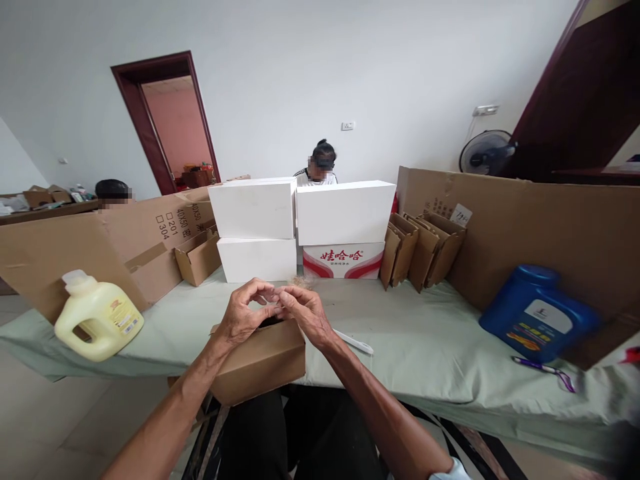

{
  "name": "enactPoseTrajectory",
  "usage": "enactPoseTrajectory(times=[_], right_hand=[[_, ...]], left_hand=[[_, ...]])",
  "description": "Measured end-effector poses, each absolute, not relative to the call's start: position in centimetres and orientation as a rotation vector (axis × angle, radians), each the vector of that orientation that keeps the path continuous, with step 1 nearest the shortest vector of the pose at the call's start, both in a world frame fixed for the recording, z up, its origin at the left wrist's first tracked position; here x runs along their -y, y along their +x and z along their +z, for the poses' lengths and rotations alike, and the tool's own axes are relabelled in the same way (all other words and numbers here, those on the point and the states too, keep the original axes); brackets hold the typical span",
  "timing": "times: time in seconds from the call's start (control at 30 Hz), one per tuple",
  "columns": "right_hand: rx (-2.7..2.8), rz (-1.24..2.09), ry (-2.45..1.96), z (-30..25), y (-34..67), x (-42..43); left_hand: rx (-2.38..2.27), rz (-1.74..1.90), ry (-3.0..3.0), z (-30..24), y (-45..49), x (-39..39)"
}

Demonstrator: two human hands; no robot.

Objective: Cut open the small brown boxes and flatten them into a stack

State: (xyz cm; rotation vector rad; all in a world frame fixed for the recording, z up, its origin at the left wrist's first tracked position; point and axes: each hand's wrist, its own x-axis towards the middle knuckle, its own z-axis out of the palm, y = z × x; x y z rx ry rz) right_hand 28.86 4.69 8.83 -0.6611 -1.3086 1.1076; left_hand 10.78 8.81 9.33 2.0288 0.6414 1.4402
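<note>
My left hand (246,308) and my right hand (306,312) meet at the fingertips, each closed in a pinch. Whatever lies between the fingers is too small to make out. Just below them a brown cardboard box (260,363) sits at the table's near edge; its top is dark inside and partly covered by my hands. Behind my fingers is a wispy, light-brown tuft of hair-like fibres (300,283). To the right of my right wrist lies a slim white stick-like tool (356,343), partly hidden by the forearm.
White boxes (345,212) stand stacked ahead on the green tablecloth (410,347). Small open cartons (433,250) flank them. A yellow jug (100,317) is left; a blue jug (537,317) and purple pen (543,369) are right. Cardboard panels wall both sides. Two people sit beyond.
</note>
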Motion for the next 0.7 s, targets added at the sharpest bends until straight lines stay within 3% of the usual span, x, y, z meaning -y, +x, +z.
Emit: enactPoseTrajectory(times=[0.7], right_hand=[[1.152, 1.198, -0.681, 8.57, 29.16, -4.91]], left_hand=[[-0.628, 1.667, 2.247, 9.38, 11.22, -8.21]])
